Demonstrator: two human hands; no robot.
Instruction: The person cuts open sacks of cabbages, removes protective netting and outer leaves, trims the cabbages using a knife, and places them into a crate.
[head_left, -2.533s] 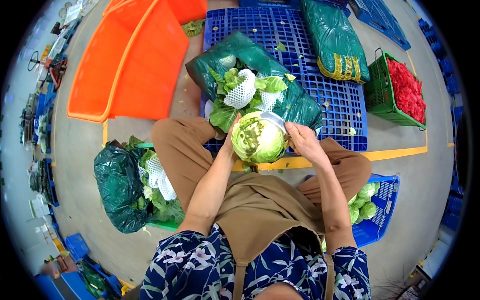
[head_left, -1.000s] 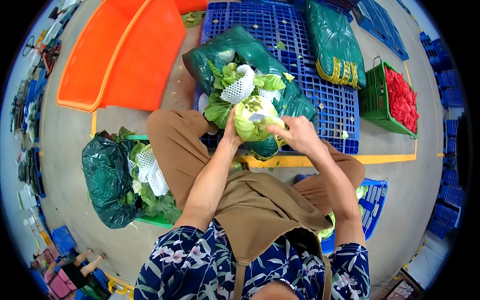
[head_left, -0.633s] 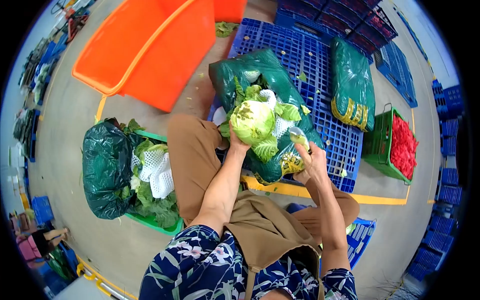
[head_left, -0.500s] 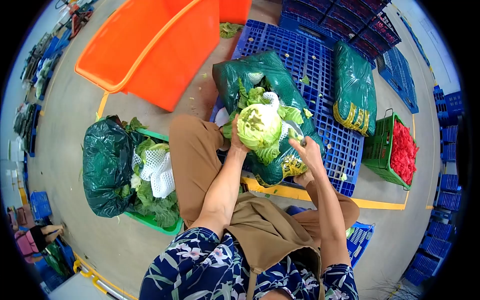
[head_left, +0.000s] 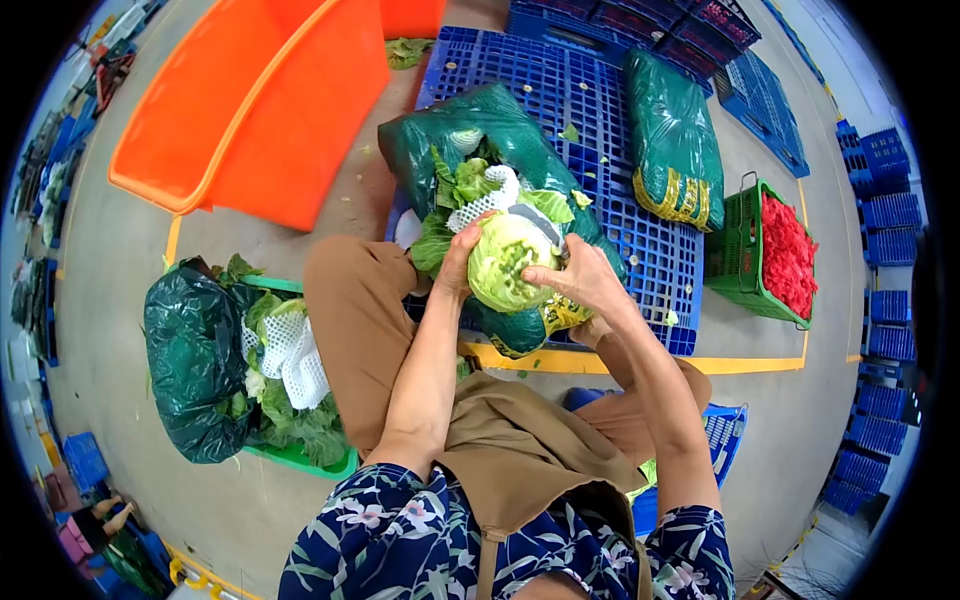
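Observation:
A pale green cabbage [head_left: 500, 268] is held above an opened green plastic sack [head_left: 440, 125]. My left hand [head_left: 460, 262] is wrapped around the cabbage's left side. My right hand [head_left: 585, 278] is closed around a knife whose handle is hidden in the fingers. Its flat grey blade [head_left: 537, 220] lies against the far side of the cabbage, and my right thumb presses on the near face. Loose leaves [head_left: 432, 243] and a white foam net [head_left: 490, 200] lie just beyond, over the sack's opening.
The sack rests on a blue plastic pallet [head_left: 650, 270]. Another full green sack [head_left: 675, 135] lies on its right, beside a green crate [head_left: 735, 245] of red material. Left are a large orange bin [head_left: 300, 130] and a green crate [head_left: 300, 462] holding leaves and white nets [head_left: 300, 370].
My right hand has moved in from the right side and set the knife blade and thumb on the cabbage. The cabbage is still in my left hand. The whole view has shifted slightly.

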